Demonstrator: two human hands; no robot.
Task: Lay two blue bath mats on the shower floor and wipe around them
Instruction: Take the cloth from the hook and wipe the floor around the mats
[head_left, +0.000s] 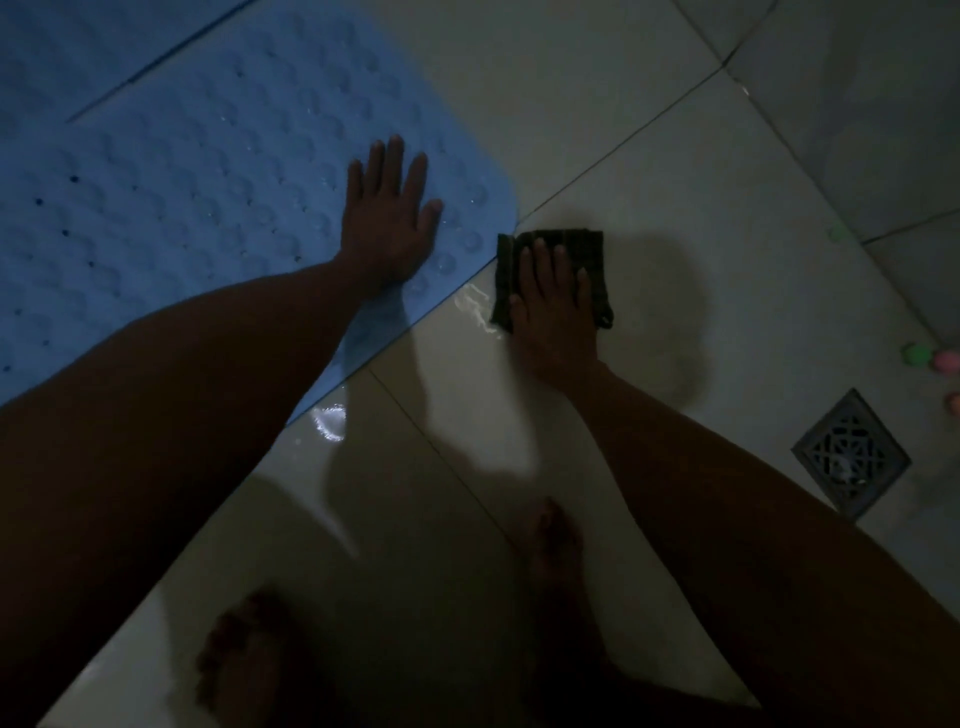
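Note:
A blue bath mat (208, 197) with bumps and small holes lies flat on the pale tiled floor (675, 218). A second blue mat (78, 47) lies beside it at the top left, a dark gap between them. My left hand (387, 218) rests flat on the near mat's corner, fingers spread, holding nothing. My right hand (553, 306) presses flat on a dark folded cloth (587, 254) on the tile just right of that corner. A wet streak (475, 306) shines along the mat's edge beside the cloth.
A square metal floor drain (849, 452) sits in the tile at the right. Small green and pink objects (930, 358) lie at the far right edge. My bare feet (244, 660) stand on the tile at the bottom. A water patch (330, 418) glints by the mat's lower edge.

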